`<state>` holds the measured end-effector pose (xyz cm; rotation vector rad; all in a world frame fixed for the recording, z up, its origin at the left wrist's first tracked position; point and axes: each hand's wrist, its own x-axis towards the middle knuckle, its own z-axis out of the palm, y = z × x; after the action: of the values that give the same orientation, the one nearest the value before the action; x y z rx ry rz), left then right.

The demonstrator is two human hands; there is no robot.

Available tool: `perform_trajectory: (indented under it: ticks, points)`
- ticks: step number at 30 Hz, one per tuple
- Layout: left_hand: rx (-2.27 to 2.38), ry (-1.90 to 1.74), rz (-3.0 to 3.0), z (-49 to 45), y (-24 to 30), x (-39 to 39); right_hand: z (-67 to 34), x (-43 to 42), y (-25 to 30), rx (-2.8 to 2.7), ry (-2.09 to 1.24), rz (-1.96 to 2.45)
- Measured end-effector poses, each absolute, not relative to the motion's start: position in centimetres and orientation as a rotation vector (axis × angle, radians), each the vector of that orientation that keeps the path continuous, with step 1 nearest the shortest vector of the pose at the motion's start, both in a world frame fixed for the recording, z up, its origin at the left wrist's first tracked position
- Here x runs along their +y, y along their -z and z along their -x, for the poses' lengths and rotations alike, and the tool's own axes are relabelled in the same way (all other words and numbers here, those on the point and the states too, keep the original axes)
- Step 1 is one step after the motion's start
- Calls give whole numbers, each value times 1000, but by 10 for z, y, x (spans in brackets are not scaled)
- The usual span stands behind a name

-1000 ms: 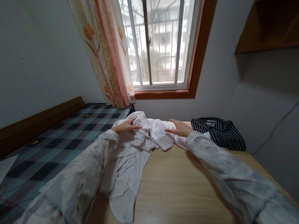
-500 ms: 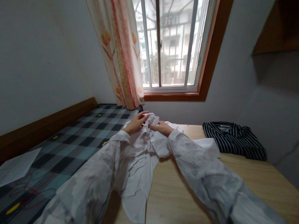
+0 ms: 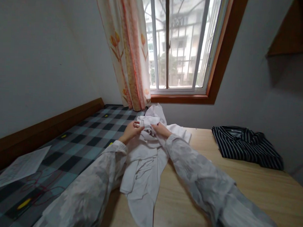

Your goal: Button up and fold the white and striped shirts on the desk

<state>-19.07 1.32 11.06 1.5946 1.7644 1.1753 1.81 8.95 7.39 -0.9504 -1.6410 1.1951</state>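
A crumpled white shirt [image 3: 142, 169] lies across the left edge of a wooden table [image 3: 213, 195], part of it hanging toward me. My left hand [image 3: 131, 131] pinches the bunched upper part of the shirt from the left. My right hand [image 3: 161, 129] grips the same bunch from the right, a few centimetres away. Both hands hold the cloth slightly lifted near the far end of the table. My sleeves are pale and mottled.
A folded dark striped shirt [image 3: 247, 148] lies at the table's far right. A checked bed cover [image 3: 73, 140] with a paper sheet [image 3: 20, 167] fills the left. Beyond are a window [image 3: 181, 45], a floral curtain [image 3: 129, 49] and a wooden shelf [image 3: 293, 29].
My hands were flat and apart on the shirt; they came together and closed on its upper part, bunching and lifting it. The view shifted left.
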Motion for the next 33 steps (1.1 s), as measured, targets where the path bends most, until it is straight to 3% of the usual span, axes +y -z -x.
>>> perform_trajectory:
  ticks: [3, 7, 12, 16, 21, 27, 33]
  points:
    - [2042, -980, -1791, 213, -104, 9, -27, 61, -45, -1832, -1117, 1158]
    - [2150, -893, -2116, 221, -105, -3, -64, 33, -28, -2213, -767, 1112]
    - [1724, -992, -2721, 170, -126, -22, -162, 13, -24, -2255, -406, 985]
    - [1332, -728, -2965, 119, -125, -22, -271, 4, -17, -2160, -72, 1087]
    - [1123, -441, -3045, 67, -87, -7, -410, -10, 10, -2008, 313, 1475]
    - [879, -155, -3114, 25, -39, -6, -501, -22, 53, -1868, 270, 1701]
    - [1086, -24, -3044, 32, -48, -14, -500, -20, 50, -1692, 254, 1597]
